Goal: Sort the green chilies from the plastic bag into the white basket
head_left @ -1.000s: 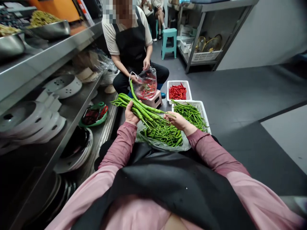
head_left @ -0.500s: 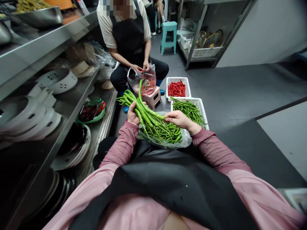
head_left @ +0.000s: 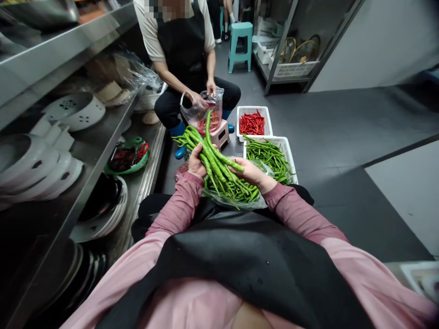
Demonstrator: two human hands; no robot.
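A bunch of long green chili peppers [head_left: 214, 162] lies across my left hand [head_left: 198, 163], whose fingers are wrapped round it. My right hand [head_left: 249, 172] is closed at the right end of the bunch, its fingertips pinching a pepper there. Below both hands, an open clear plastic bag [head_left: 255, 204] on my lap holds more green peppers. Just beyond my right hand stands a white basket [head_left: 291, 157] heaped with green peppers. A second white basket [head_left: 270, 121] with red peppers [head_left: 252, 124] is behind it.
Opposite me a co-worker [head_left: 183, 50] sits with both hands at a plastic bag of red peppers [head_left: 209, 119] on a small pink stool [head_left: 220, 133]. Metal shelving [head_left: 103, 183] with stacked dishes runs along my left. A teal stool [head_left: 240, 48] and a rack [head_left: 291, 73] stand farther back.
My right hand has moved slightly left, closer to my left hand, along the bunch. My left hand has shifted a little right and down. The co-worker's hand has reached into the bag.
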